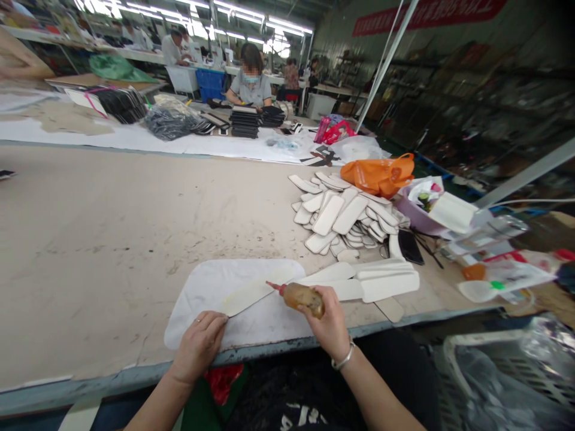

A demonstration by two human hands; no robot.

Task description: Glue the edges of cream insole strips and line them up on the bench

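Note:
My right hand (329, 317) is wrapped round a glue bottle (303, 298) of cloudy amber plastic, tilted with its red nozzle toward the left. The nozzle tip is over or touching a long off-white flat piece (251, 294); I cannot tell which. That piece lies on a white sheet (193, 299) at the table's front edge. At the piece's left end, my left hand (202, 341) has its fingers closed on the tip. Just right of the bottle, several similar off-white pieces (390, 287) lie overlapped in a fan.
A heap of white rounded pieces (332, 215) lies behind the fan. Near it are an orange bag (375, 175), a lilac basin (417, 212) and a black phone (410, 246). Dark stacked pieces (244, 121) stand across the table before a seated person (251, 87). A plastic crate (467, 359) is at lower right.

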